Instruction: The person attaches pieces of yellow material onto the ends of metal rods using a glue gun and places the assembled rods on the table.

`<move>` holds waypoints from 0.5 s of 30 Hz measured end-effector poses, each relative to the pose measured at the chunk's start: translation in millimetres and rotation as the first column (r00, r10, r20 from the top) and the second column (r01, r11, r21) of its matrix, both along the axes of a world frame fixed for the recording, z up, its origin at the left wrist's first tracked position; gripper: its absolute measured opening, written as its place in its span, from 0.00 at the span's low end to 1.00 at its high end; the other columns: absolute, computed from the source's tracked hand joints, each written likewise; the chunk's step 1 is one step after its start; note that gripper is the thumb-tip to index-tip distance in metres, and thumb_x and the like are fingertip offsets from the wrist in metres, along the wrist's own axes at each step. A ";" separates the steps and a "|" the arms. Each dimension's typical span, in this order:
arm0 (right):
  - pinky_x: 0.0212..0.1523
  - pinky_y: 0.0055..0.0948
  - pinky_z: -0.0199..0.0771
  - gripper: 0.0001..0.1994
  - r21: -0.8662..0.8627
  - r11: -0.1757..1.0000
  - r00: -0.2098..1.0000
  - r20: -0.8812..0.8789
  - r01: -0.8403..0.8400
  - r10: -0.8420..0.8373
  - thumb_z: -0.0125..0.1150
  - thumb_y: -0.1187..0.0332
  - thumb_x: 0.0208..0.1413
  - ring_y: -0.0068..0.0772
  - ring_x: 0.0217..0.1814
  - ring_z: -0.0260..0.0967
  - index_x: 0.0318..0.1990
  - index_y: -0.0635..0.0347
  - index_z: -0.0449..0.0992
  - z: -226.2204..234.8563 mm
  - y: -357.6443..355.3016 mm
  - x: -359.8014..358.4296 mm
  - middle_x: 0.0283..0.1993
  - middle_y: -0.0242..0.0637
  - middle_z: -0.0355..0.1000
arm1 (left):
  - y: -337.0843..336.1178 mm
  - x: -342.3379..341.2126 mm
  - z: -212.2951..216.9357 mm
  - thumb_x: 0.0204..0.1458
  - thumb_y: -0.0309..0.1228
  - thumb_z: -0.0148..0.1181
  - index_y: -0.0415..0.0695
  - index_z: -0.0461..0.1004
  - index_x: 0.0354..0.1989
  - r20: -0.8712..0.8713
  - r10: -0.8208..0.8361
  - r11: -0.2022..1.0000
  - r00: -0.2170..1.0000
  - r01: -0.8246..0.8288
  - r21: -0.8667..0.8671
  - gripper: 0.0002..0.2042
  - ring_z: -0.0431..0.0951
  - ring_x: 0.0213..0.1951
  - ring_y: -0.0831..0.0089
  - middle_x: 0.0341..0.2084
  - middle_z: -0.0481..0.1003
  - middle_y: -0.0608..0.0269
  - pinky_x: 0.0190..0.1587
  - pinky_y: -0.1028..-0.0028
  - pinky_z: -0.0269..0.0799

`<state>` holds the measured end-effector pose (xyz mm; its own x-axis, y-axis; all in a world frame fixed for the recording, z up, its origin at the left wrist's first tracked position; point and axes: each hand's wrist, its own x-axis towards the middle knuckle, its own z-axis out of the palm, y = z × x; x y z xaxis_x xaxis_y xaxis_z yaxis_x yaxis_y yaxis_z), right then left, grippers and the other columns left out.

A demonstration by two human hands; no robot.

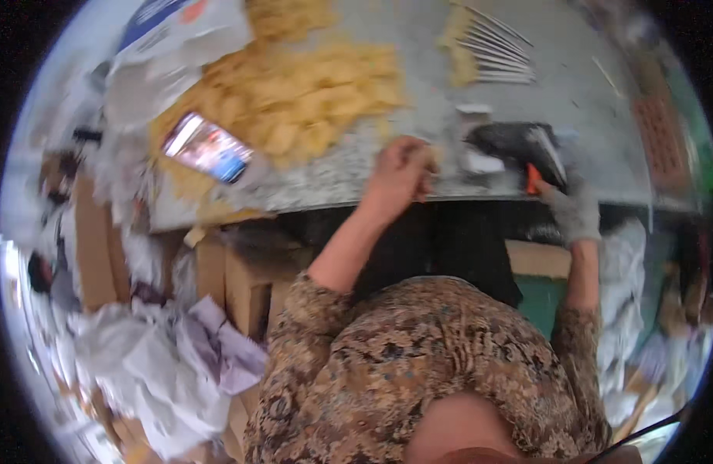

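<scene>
My left hand [399, 174] is bare and closed in a pinch above the table's front edge. A small pale yellow piece [434, 158] shows at its fingertips, too blurred to make out fully. My right hand [574, 213], in a pale glove, is closed around the handle end of a dark glue gun [511, 141]. Its orange trigger [533, 179] shows by the fingers, and the nose points left. Beneath the gun sits a small white piece [484, 163]. Farther back, several thin white sticks [496, 54] lie fanned out, with yellow pieces [461, 54] at their left ends.
A broad heap of flat yellow pieces [310, 93] covers the table's left part. A lit phone [208, 148] lies at its near edge. At the back left is a white plastic bag [186, 31]. Cardboard boxes [248, 286] and white bags [148, 371] crowd the floor on the left.
</scene>
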<state>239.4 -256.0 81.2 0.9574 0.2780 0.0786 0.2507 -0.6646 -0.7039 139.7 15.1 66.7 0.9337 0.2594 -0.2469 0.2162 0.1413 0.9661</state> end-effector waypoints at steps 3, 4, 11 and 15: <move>0.34 0.29 0.67 0.22 -0.235 0.972 0.966 -0.247 0.014 -0.074 0.68 0.57 0.39 0.28 0.31 0.67 0.37 0.68 0.74 24.9 9.2 -2.0 0.30 0.43 0.72 | -3.9 9.1 -2.1 0.55 0.32 0.51 0.37 0.67 0.37 0.052 -0.018 0.990 0.998 0.025 -0.137 0.10 0.69 0.18 0.81 0.25 0.73 0.60 0.17 0.82 0.67; 0.33 0.32 0.66 0.24 -0.336 0.942 0.987 -0.156 -0.014 -0.041 0.69 0.55 0.37 0.34 0.30 0.68 0.36 0.67 0.74 24.5 6.7 -2.1 0.29 0.47 0.72 | -7.0 13.0 -0.7 0.55 0.33 0.51 0.38 0.67 0.37 0.047 -0.021 0.989 0.999 0.028 -0.144 0.10 0.68 0.18 0.82 0.25 0.73 0.61 0.17 0.82 0.65; 0.35 0.43 0.69 0.29 -0.467 0.882 0.990 0.138 0.057 0.009 0.68 0.45 0.32 0.52 0.35 0.69 0.33 0.64 0.73 25.0 8.9 -14.1 0.30 0.51 0.69 | -16.4 19.4 -1.1 0.55 0.33 0.52 0.38 0.67 0.35 0.043 -0.018 0.976 0.999 0.027 -0.214 0.10 0.67 0.17 0.83 0.25 0.73 0.61 0.16 0.83 0.63; 0.36 0.43 0.69 0.28 -0.475 0.877 0.988 0.152 0.073 -0.001 0.67 0.47 0.34 0.52 0.36 0.69 0.34 0.64 0.73 20.3 8.4 -16.0 0.31 0.52 0.69 | -18.8 21.2 2.9 0.55 0.33 0.52 0.38 0.67 0.35 0.053 -0.046 0.988 0.997 0.054 -0.146 0.09 0.67 0.17 0.83 0.24 0.73 0.61 0.16 0.83 0.63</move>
